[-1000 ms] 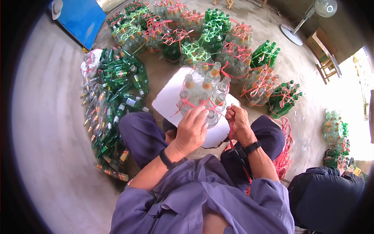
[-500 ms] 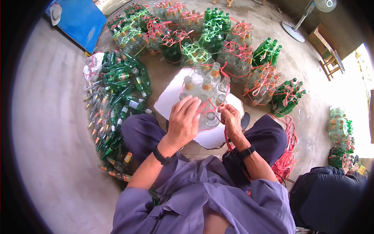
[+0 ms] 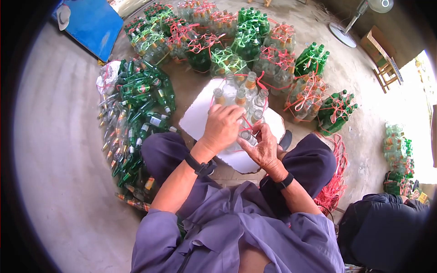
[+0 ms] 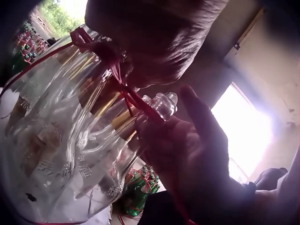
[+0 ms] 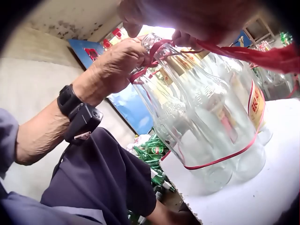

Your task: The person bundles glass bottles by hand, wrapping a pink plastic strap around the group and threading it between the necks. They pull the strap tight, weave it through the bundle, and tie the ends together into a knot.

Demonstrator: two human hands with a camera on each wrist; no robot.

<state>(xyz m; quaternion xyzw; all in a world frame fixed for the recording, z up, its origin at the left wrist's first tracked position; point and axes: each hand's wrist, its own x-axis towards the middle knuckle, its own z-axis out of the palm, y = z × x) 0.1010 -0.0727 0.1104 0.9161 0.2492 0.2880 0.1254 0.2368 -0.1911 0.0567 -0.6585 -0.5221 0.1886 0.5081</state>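
Clear glass bottles (image 3: 241,94) stand bunched upright on a white board (image 3: 195,116), bound low down by a red band (image 5: 225,158). Red plastic strap (image 5: 159,49) also winds between their necks. My left hand (image 3: 223,127) bends over the necks on the near left side, its fingers curled at the strap. My right hand (image 3: 265,148) is at the nearest bottle, thumb beside its mouth, with the strap (image 4: 145,107) running into its fingers. In the left wrist view, the strap's tail hangs below that hand. The left fingertips are partly hidden behind the necks.
Loose green and clear bottles (image 3: 141,100) lie heaped on the floor at the left. Tied bundles of bottles (image 3: 275,63) curve round the far side. A tangle of red strap (image 3: 334,175) lies beside the right knee. A fan (image 3: 343,34) stands at the far right.
The left hand first drew back left, then came in over the necks with fingers bent. The right hand moved left from beside the bundle to the nearest bottle, bringing the strap along.
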